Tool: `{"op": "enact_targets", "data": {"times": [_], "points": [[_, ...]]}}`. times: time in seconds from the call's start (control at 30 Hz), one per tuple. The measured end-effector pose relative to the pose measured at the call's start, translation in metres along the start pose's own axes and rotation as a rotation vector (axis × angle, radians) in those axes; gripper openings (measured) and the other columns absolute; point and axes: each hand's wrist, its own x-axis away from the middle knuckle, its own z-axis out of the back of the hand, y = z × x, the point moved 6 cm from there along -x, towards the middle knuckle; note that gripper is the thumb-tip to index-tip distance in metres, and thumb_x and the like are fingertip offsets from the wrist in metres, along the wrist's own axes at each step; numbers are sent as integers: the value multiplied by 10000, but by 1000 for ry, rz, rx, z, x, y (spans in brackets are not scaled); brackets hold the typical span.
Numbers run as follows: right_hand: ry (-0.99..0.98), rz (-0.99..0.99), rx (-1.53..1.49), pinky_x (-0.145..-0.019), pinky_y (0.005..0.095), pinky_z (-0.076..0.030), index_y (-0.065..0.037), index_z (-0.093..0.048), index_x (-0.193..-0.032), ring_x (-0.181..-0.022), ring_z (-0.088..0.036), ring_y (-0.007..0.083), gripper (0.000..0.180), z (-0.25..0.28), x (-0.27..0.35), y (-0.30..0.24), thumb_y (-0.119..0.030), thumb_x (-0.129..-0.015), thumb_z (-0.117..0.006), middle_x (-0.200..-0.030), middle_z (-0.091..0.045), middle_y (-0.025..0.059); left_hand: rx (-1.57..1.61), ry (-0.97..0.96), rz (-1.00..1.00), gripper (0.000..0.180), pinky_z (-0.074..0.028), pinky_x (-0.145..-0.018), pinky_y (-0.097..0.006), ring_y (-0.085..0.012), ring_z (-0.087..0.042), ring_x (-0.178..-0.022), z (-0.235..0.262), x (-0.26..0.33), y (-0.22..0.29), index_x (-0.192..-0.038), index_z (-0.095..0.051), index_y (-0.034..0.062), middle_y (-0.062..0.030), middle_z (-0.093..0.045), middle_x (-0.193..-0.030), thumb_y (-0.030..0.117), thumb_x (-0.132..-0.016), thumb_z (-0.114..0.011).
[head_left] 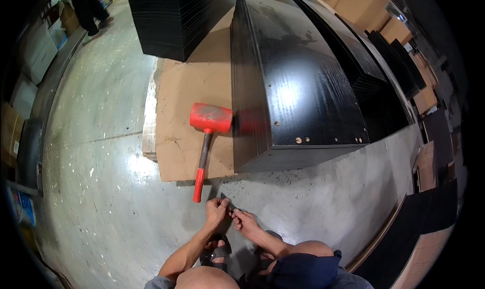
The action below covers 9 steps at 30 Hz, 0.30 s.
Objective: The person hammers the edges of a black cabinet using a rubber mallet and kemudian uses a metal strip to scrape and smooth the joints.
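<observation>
My left hand (217, 209) and my right hand (244, 221) are close together low in the middle, above the concrete floor. The fingers of both are closed in a pinch on a small, thin dark piece (225, 198); its kind is too small to tell. Just beyond my left hand lies a red mallet (211, 117) with a dark shaft and a red grip. Its head rests on a brown cardboard sheet (179, 152), touching or nearly touching a stack of black panels (313, 97). The grip end reaches past the sheet's near edge.
Another black panel stack (159, 21) stands on the cardboard farther back. More dark boards (366, 61) and cardboard boxes (364, 6) line the right. Dark crumbs lie on the concrete floor (288, 180). At the far left, a person's legs (87, 8) show near shelving and boxes.
</observation>
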Motion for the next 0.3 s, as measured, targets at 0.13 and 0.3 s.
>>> {"op": "enact_targets", "data": {"times": [0.13, 0.3], "points": [[-16, 32, 37, -484, 242, -343, -42, -598, -861, -501, -428, 92, 297, 4, -6, 6, -325, -951, -591, -635, -532, -1, -5, 10, 3, 325, -458, -478, -307, -146, -596, -492, 2, 1, 3, -675, -611, -28, -90, -628, -581, 209, -897, -616], [-83, -111, 453, -491, 235, -385, -10, -640, -979, -554, -524, 96, 467, 22, 7, 12, -467, -881, -648, -738, -639, 51, -89, -4, 54, 328, -474, -496, -297, -149, -611, -512, 7, 8, 14, -696, -621, -12, -84, -629, -582, 256, -884, -649]]}}
